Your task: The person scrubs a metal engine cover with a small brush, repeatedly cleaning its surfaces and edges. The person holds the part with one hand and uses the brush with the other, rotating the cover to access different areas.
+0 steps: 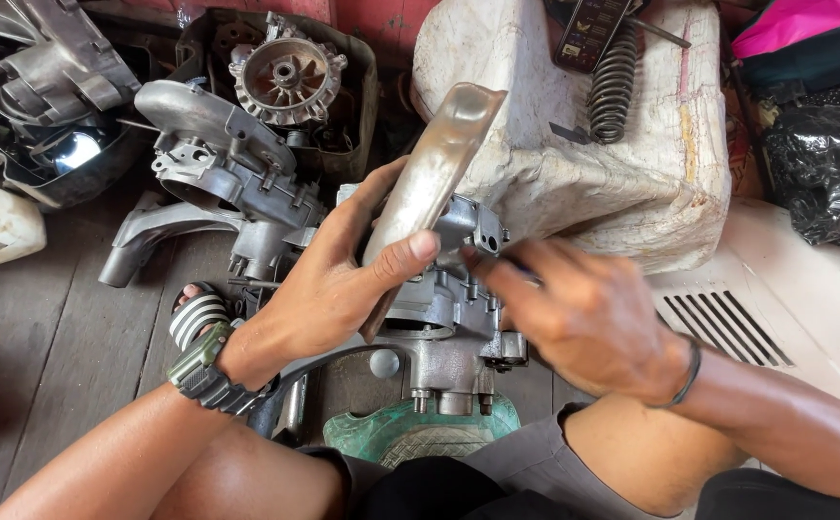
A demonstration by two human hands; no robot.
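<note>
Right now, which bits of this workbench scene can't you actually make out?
Head view, the only one:
- Right hand: motion-blurred; whether its fingertips grip anything is unclear.
- Engine block: its middle is hidden behind both hands and the metal cover held by the left hand.
- Spring: top cut off by a dark flat object.
- Black bag: contents hidden.

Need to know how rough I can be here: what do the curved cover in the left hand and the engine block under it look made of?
The curved cover looks like thin sheet metal, dull tan with a soft sheen, possibly tarnished or rusty. The engine block looks like cast aluminium: matte grey, grainy, with thick moulded bosses. The left hand grips the cover; the right hand is blurred at the block.
</note>
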